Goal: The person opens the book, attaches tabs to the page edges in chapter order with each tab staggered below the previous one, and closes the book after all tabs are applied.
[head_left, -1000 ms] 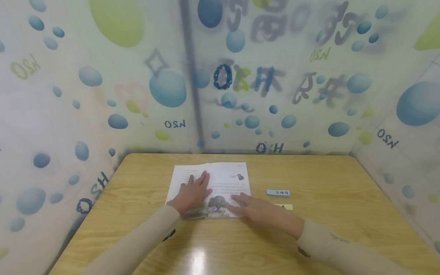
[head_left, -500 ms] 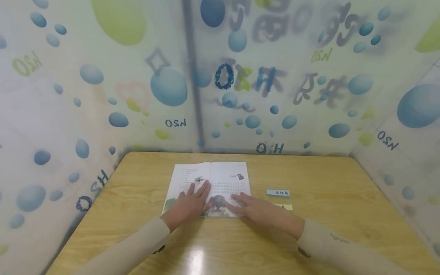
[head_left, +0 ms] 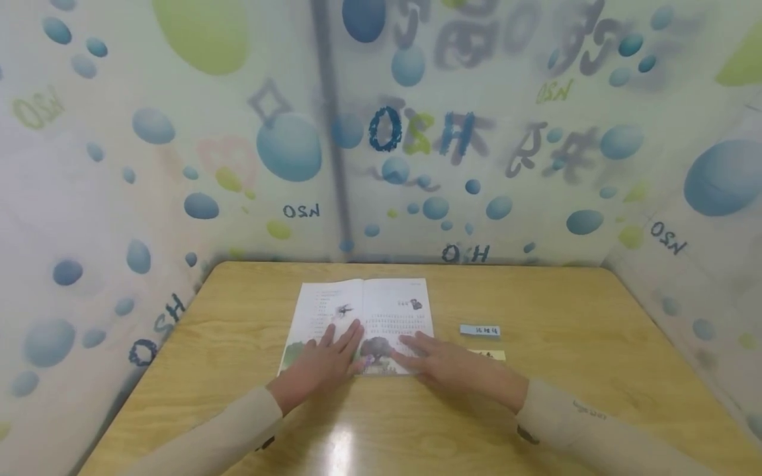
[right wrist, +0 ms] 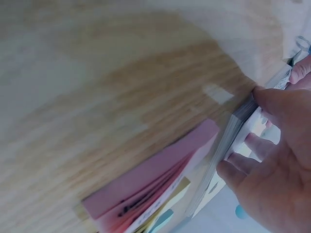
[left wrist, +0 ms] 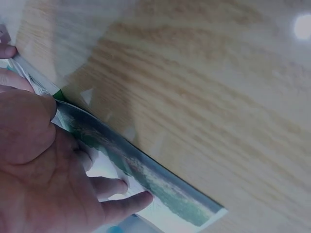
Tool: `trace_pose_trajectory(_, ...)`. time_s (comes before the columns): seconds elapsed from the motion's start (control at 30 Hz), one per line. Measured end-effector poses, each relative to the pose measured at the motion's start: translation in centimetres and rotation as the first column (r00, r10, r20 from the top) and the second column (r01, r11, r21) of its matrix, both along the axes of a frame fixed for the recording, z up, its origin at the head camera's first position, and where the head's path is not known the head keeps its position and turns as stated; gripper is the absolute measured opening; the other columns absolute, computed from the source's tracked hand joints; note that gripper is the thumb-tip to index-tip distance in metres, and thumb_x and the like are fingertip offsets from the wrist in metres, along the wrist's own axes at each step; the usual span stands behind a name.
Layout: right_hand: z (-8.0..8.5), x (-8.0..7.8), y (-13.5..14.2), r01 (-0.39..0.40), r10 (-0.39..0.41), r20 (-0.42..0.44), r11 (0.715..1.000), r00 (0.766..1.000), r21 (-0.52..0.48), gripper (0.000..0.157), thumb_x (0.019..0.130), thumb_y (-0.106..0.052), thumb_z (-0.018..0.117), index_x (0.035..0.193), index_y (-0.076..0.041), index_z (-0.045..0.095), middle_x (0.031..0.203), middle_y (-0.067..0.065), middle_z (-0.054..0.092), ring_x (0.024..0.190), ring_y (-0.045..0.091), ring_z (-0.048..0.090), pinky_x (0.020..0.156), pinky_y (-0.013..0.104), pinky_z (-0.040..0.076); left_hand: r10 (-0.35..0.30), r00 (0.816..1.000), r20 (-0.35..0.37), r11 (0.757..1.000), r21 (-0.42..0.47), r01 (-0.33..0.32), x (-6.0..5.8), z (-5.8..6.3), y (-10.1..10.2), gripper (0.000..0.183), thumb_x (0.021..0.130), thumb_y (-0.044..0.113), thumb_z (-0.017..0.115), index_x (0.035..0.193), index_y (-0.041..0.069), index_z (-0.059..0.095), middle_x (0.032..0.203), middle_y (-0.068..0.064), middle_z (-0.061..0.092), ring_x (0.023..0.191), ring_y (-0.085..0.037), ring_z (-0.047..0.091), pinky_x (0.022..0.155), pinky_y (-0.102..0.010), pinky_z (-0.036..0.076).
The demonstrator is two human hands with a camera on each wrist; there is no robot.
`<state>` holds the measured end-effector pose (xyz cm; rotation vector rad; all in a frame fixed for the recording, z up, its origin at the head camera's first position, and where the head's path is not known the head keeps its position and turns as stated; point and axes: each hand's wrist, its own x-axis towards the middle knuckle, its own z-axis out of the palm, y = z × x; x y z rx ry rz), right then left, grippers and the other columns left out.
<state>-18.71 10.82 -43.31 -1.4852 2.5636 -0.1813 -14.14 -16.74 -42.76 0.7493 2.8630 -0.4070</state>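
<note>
An open book lies flat, its printed pages showing a small insect picture on the left page and a dark tree at the bottom of the right. My left hand rests on the lower left page with fingers spread and straight; the left wrist view shows these fingers over a green printed strip. My right hand lies on the right page's lower outer corner. In the right wrist view its thumb touches the book's near edge, and its fingertips are on the page. My hands cover parts of both pages.
The book lies on a wooden table against patterned walls. Right of the book are a blue paper slip and a yellow slip, partly hidden by my right hand. A pink pad of slips shows beside them in the right wrist view.
My left hand has slid down and left across the left page, uncovering the insect picture and the green lower corner; that page now lies flatter. My right hand has stayed in place.
</note>
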Motion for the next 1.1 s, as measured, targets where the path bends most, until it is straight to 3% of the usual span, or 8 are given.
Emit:
trace_pose_trajectory(0.2,0.1,0.2,0.2,0.012,-0.012,0.026,1.0,1.0,0.011,0.051,0.11,-0.013,0.042,0.16,-0.02,0.035,0.161,0.015,0.032,0.144,0.04,0.032,0.111,0.051,0.036,0.078,0.994,0.082,0.987,0.137,-0.089,0.0,-0.3,0.0,0.065,0.111,0.045,0.032,0.162,0.006,0.023,0.168,-0.011,0.013,0.143,-0.048,0.029,0.1,-0.063,0.044)
trace_pose_trajectory(0.37,0.0,0.0,0.3,-0.018,0.018,-0.008,1.0,1.0,-0.008,0.053,0.107,-0.013,0.05,0.158,-0.021,0.039,0.16,0.014,0.035,0.143,0.038,0.036,0.112,0.049,0.035,0.129,0.982,0.137,0.952,0.26,-0.161,-0.3,-0.9,-0.2,0.068,0.11,0.05,0.03,0.162,0.007,0.023,0.168,-0.008,0.012,0.145,-0.048,0.023,0.107,-0.065,0.034)
trace_pose_trajectory(0.47,-0.4,-0.5,0.8,-0.016,0.018,0.035,0.999,0.999,-0.029,0.053,0.106,-0.019,0.054,0.158,-0.022,0.04,0.161,0.009,0.035,0.145,0.031,0.033,0.114,0.047,0.032,0.132,0.98,0.151,0.935,0.308,-0.174,-0.3,-1.1,-0.4,0.068,0.109,0.051,0.032,0.162,0.008,0.024,0.169,-0.008,0.011,0.146,-0.049,0.021,0.109,-0.066,0.031)
trace_pose_trajectory(0.6,-0.5,-1.3,2.6,0.105,-0.085,0.193,0.99,0.977,-0.094,0.048,0.109,-0.03,0.049,0.156,-0.023,0.044,0.159,-0.001,0.038,0.146,0.021,0.033,0.116,0.044,0.03,0.114,0.983,0.142,0.917,0.366,-0.159,-0.3,-1.4,-0.5,0.067,0.109,0.05,0.034,0.162,0.009,0.026,0.168,-0.01,0.01,0.146,-0.051,0.018,0.109,-0.067,0.029)
trace_pose_trajectory(0.67,-0.2,-1.9,3.9,0.169,-0.127,0.238,0.972,0.963,-0.165,0.043,0.109,-0.028,0.049,0.151,-0.018,0.049,0.154,0.0,0.045,0.142,0.022,0.04,0.114,0.045,0.033,0.1,0.987,0.126,0.91,0.39,-0.142,-0.3,-1.5,-0.5,0.066,0.109,0.049,0.035,0.161,0.009,0.028,0.168,-0.012,0.011,0.145,-0.052,0.018,0.109,-0.067,0.029)
trace_pose_trajectory(0.87,0.6,-4.2,7.9,0.295,-0.252,0.172,0.908,0.952,-0.299,0.037,0.102,-0.012,0.063,0.137,-0.002,0.059,0.136,0.012,0.06,0.129,0.034,0.053,0.106,0.052,0.043,0.079,0.993,0.086,0.901,0.42,-0.108,0.0,-1.2,-0.2,0.062,0.109,0.045,0.041,0.159,0.008,0.034,0.166,-0.016,0.017,0.145,-0.05,0.021,0.109,-0.066,0.031)
trace_pose_trajectory(0.97,0.4,-5.3,9.6,0.344,-0.316,0.142,0.904,0.938,-0.253,0.041,0.098,-0.013,0.069,0.136,0.002,0.059,0.135,0.017,0.06,0.127,0.038,0.053,0.105,0.054,0.043,0.077,0.994,0.079,0.904,0.415,-0.103,0.1,-1.2,-0.1,0.062,0.109,0.044,0.041,0.159,0.009,0.035,0.165,-0.017,0.018,0.145,-0.05,0.022,0.109,-0.065,0.031)
trace_pose_trajectory(1.1,0.0,-5.9,10.7,0.358,-0.337,0.135,0.915,0.932,-0.185,0.039,0.095,-0.011,0.073,0.129,0.005,0.063,0.123,0.017,0.064,0.115,0.036,0.059,0.098,0.052,0.048,0.072,0.994,0.083,0.899,0.427,-0.101,0.1,-1.2,0.0,0.061,0.108,0.044,0.042,0.158,0.009,0.036,0.165,-0.018,0.018,0.145,-0.05,0.022,0.109,-0.066,0.031)
